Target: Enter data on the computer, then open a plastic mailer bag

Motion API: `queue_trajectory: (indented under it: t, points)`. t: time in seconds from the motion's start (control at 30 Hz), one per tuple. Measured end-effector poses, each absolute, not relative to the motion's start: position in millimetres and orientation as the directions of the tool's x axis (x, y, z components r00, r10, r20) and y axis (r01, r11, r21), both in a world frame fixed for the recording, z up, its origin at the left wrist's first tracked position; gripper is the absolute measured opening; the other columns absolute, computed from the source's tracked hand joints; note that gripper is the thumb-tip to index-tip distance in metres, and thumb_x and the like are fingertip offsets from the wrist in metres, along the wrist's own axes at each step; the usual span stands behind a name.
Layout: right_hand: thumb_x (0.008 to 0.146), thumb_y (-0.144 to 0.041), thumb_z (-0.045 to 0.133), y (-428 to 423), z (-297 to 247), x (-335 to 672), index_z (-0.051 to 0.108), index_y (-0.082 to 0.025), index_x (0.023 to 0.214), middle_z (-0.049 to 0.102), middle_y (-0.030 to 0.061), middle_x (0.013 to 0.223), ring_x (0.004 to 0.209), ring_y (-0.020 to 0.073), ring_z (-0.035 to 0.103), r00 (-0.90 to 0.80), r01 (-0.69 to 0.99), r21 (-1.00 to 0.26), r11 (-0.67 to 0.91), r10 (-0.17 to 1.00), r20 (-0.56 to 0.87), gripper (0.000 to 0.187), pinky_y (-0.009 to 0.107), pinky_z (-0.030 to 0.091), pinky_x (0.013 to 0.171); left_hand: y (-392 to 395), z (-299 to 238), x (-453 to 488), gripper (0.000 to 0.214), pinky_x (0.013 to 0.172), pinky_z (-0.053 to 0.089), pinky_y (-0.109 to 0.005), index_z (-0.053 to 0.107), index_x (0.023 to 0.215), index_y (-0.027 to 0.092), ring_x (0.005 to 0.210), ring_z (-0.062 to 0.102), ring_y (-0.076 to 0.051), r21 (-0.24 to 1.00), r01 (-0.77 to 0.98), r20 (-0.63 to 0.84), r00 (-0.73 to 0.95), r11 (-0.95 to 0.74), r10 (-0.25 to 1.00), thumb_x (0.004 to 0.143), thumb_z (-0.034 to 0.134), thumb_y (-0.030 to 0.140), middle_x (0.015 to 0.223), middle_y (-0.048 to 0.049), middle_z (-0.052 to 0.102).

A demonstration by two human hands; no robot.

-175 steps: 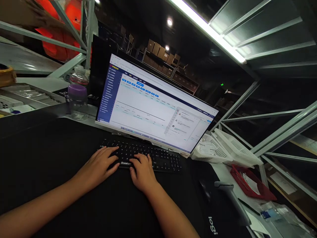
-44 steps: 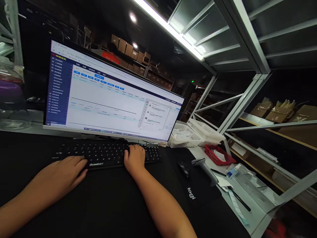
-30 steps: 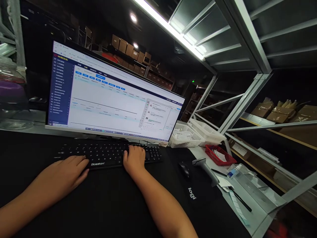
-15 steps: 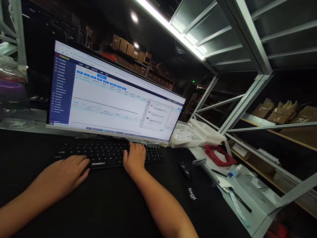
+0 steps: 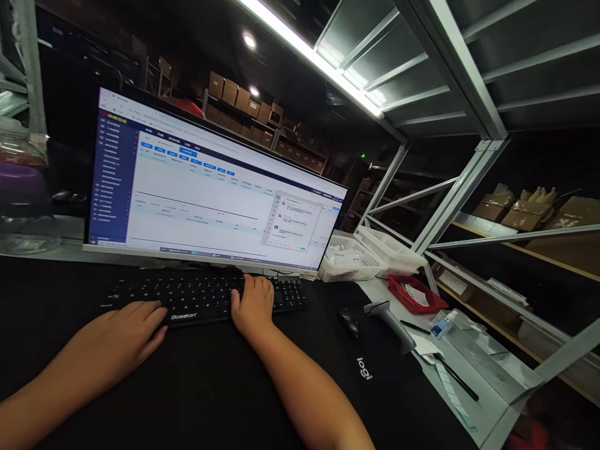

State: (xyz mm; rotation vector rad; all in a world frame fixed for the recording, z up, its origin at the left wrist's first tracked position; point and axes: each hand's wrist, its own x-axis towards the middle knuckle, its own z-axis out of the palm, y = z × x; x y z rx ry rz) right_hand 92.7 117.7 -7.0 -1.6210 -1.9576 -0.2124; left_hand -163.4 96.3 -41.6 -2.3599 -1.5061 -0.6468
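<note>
A black keyboard lies on a black desk mat in front of a wide lit monitor. My left hand rests flat at the keyboard's near left edge, fingers stretched out and holding nothing. My right hand lies on the right part of the keys, fingers spread loosely over them, also holding nothing. A black mouse sits on the mat to the right of that hand, untouched.
A grey handheld scanner lies beside the mouse. White mesh baskets and a red tray stand at the right. A pen and papers lie near the desk's right edge. A purple-lidded jar stands at far left. Metal shelving rises on the right.
Over the last seconds my view swung right, and my right hand shifted to the keyboard's right part. In the last second both hands stay nearly still; the view dips slightly.
</note>
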Motion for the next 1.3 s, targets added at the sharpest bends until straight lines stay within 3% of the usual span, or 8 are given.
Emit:
queue_trajectory:
  t: [0.23, 0.47, 1.3]
  points:
    - [0.102, -0.037, 0.057, 117.4, -5.0, 92.5, 0.059, -0.016, 0.141, 0.067, 0.014, 0.131, 0.129, 0.0306, 0.056, -0.091, 0.935, -0.25, 0.25, 0.854, 0.512, 0.044, 0.049, 0.037, 0.118, 101.9, -49.4, -167.5, 0.051, 0.09, 0.057, -0.048, 0.076, 0.102, 0.019, 0.103, 0.071, -0.03, 0.028, 0.899, 0.518, 0.361, -0.437, 0.775, 0.091, 0.036, 0.049, 0.112, -0.0154, 0.077]
    - [0.101, -0.036, 0.059, 117.7, -4.9, 92.5, 0.07, -0.018, 0.124, 0.069, 0.0131, 0.126, 0.125, 0.0292, 0.058, -0.112, 0.933, -0.244, 0.265, 0.857, 0.503, 0.031, 0.047, 0.042, 0.115, 106.3, -56.9, -170.2, 0.052, 0.09, 0.057, -0.049, 0.075, 0.107, 0.017, 0.105, 0.071, -0.031, -0.019, 0.899, 0.547, 0.376, -0.437, 0.748, 0.094, 0.035, 0.046, 0.115, -0.0174, 0.076]
    - [0.103, -0.037, 0.058, 117.6, -5.1, 92.7, 0.071, -0.016, 0.124, 0.069, 0.013, 0.124, 0.123, 0.0291, 0.061, -0.118, 0.936, -0.241, 0.258, 0.871, 0.477, 0.032, 0.048, 0.045, 0.112, 105.5, -58.3, -170.5, 0.052, 0.091, 0.057, -0.049, 0.075, 0.105, 0.018, 0.104, 0.072, -0.031, -0.027, 0.905, 0.55, 0.369, -0.425, 0.75, 0.094, 0.034, 0.048, 0.117, -0.0176, 0.076]
